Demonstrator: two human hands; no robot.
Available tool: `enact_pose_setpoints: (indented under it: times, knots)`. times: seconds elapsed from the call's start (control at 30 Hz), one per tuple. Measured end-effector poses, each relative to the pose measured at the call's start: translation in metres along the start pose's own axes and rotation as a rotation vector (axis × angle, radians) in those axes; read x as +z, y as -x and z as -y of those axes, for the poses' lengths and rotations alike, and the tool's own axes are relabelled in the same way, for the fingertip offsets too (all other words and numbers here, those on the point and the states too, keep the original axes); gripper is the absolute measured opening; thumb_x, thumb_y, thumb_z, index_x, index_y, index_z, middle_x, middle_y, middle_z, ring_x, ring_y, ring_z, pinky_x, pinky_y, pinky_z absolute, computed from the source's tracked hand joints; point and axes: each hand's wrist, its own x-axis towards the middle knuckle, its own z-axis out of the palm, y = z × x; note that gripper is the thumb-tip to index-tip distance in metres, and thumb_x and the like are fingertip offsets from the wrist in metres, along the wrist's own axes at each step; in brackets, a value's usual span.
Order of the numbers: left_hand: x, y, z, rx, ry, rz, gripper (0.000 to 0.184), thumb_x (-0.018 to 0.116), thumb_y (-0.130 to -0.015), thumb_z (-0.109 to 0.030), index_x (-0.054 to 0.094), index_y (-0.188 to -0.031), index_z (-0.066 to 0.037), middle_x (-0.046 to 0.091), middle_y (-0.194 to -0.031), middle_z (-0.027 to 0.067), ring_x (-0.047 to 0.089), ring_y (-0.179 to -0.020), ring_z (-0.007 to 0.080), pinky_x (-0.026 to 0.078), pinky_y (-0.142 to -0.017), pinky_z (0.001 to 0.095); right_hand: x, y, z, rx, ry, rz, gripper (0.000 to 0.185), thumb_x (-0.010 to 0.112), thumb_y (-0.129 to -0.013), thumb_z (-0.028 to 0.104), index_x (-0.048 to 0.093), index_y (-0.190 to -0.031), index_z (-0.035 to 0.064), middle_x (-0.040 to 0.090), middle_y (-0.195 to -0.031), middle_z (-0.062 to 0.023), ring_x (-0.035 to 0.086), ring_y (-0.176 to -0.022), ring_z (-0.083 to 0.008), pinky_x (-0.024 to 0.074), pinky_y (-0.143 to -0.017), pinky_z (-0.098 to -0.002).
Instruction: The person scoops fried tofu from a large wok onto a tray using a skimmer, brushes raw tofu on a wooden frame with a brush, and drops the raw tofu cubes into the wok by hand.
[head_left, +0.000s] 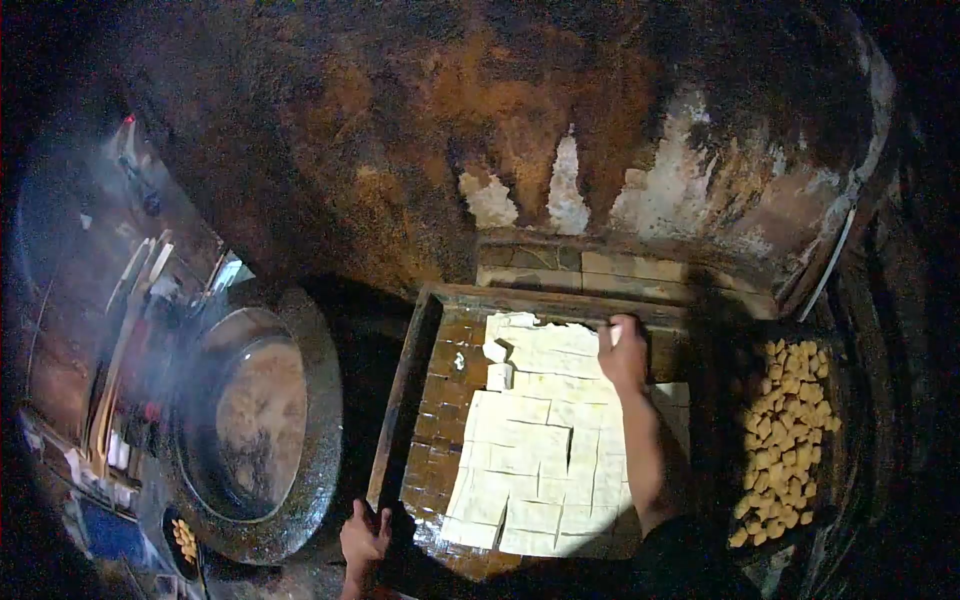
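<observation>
One tofu block [614, 335] in right hand [625, 352], fingers curled; left hand [363, 537] half-closed at tray [405, 400], hold unclear; apparently picking; next likely calls for gentle lifting.

A wooden tray [403, 400] with a raised rim — its wet brown base marked in a grid — carries closely set pale blocks [535, 460], cut through by dark gaps; a white crumb [460, 361] lies apart, left of them

Dim food workshop, probably, steaming vat [319, 400], white blocks [520, 452]
</observation>
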Motion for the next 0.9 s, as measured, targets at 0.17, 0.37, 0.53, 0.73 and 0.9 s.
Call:
enact_pose_setpoints:
  times: [0.17,0.37,0.53,0.73,0.9]
  knots:
    - [0.003,0.0,0.008,0.048,-0.029,-0.024,0.043,0.061,-0.085,-0.043,0.046,-0.085,-0.003,0.06,-0.064,0.0187,0.06,-0.064,0.043,0.047,-0.058,0.0503,0.0,-0.017,0.023,0.307,-0.15,0.063,0.036,0.059,-0.089,0.035,0.059,-0.105,0.0035,0.063,-0.104,-0.0195,0.059,-0.102,-0.0352,0.0441,-0.089,-0.0421]
    - [0.005,-0.002,0.008,0.012,-0.016,0.011,0.044,0.06,-0.085,-0.045,0.045,-0.086,-0.004,0.06,-0.066,0.02,0.061,-0.066,0.0441,0.047,-0.059,0.0511,0.046,0.014,0.009,0.02,0.384,-0.086,0.043,0.054,-0.089,0.036,0.055,-0.111,-0.0003,0.056,-0.116,-0.028,0.054,-0.106,-0.0442,0.0423,-0.092,-0.0501]
    - [0.008,-0.003,0.012,-0.038,0.018,0.087,0.046,0.06,-0.085,-0.047,0.045,-0.087,-0.004,0.061,-0.067,0.0208,0.061,-0.069,0.044,0.048,-0.061,0.0524,0.014,0.009,0.058,0.283,0.251,0.233,0.043,0.055,-0.089,0.036,0.051,-0.111,-0.0013,0.057,-0.11,-0.0324,0.055,-0.101,-0.0486,0.0456,-0.086,-0.0512]
    - [0.006,-0.004,0.014,-0.023,0.019,0.084,0.047,0.059,-0.085,-0.048,0.046,-0.088,-0.003,0.06,-0.065,0.0206,0.06,-0.066,0.0436,0.047,-0.059,0.052,0.019,0.017,0.053,0.196,0.157,0.103,0.051,0.057,-0.087,0.036,0.046,-0.124,0.0025,0.06,-0.108,-0.0297,0.058,-0.098,-0.0478,0.0459,-0.087,-0.0526]
    - [0.004,-0.003,0.013,0.006,0.062,0.076,0.047,0.059,-0.085,-0.048,0.045,-0.087,-0.003,0.059,-0.064,0.0208,0.06,-0.064,0.0438,0.046,-0.057,0.0523,0.01,0.022,0.066,0.167,0.266,0.185,0.052,0.058,-0.087,0.036,0.046,-0.123,0.0012,0.061,-0.106,-0.0283,0.059,-0.095,-0.0476,0.0479,-0.084,-0.052]
